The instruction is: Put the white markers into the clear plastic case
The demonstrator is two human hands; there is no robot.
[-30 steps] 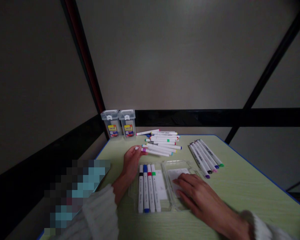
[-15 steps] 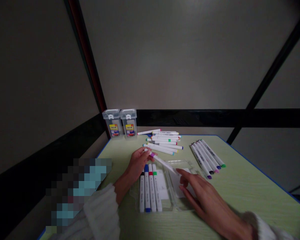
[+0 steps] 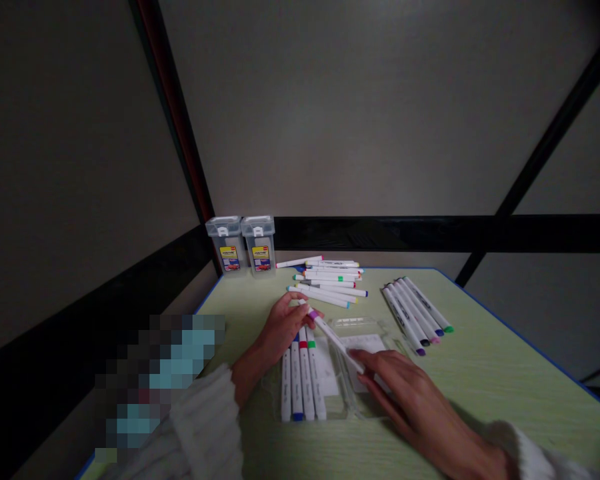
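Holding: the fingers (image 3: 300, 310) of your left hand (image 3: 279, 332) pinch a white marker (image 3: 333, 337) just below its purple cap.
Marker position: it slants above the open case, with the cap end higher on the left and the other end lower on the right.
Right hand: your right hand (image 3: 415, 400) lies palm down with its fingers (image 3: 377, 365) stretched out close together and the tips at the marker's lower end. Whether they grip it or only touch it cannot be told.
Case: a clear plastic case (image 3: 329, 373) lies open on the surface beneath both hands. Its left half carries four markers (image 3: 303, 383) side by side, with blue, red and green caps showing.
Lid half: the right half (image 3: 365, 328) of the case lies flat, partly under your right hand.
Loose pile: a heap of white markers (image 3: 330, 283) lies beyond the case.
Row: a neat row of markers (image 3: 416, 310) lies to the right of the pile.
Boxes: two grey lidded boxes (image 3: 243, 245) stand upright, side by side, at the far left corner.
Surface: the surface (image 3: 485, 373) is pale green with a blue edge.
Sleeves: white knit sleeves (image 3: 205, 427) cover both wrists.
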